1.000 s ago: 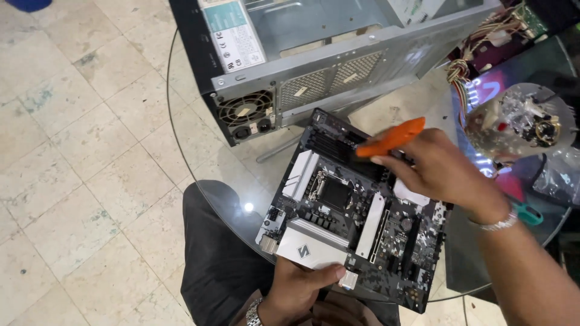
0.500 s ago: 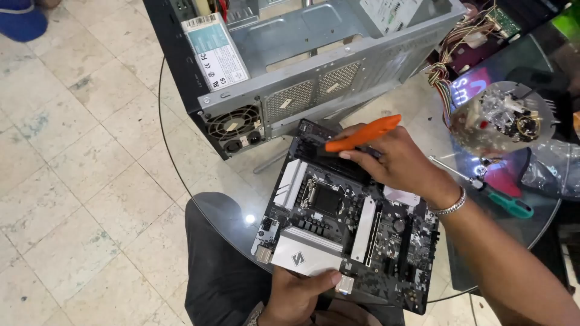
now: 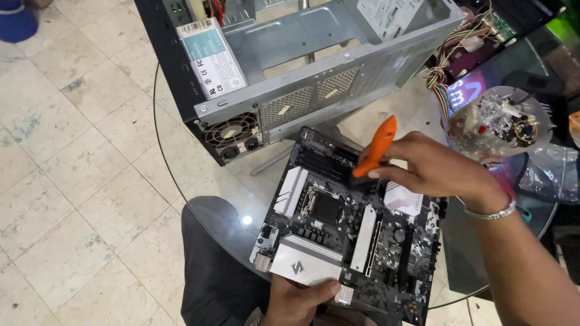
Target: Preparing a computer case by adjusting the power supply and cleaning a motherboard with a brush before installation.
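Observation:
A black and white computer motherboard rests tilted on the round glass table. My left hand grips its near edge, thumb on the white cover plate. My right hand holds an orange-handled brush with its dark head pressed on the board near the memory slots, just beyond the empty processor socket.
An open grey computer case with a fan and a labelled power supply lies behind the board. A bundle of coloured cables hangs at its right. A clear bag of small parts sits at the right. Tiled floor lies to the left.
My right hand tilted the orange brush from lying nearly flat to more upright and drew it toward the middle of the board. My left hand kept its hold.

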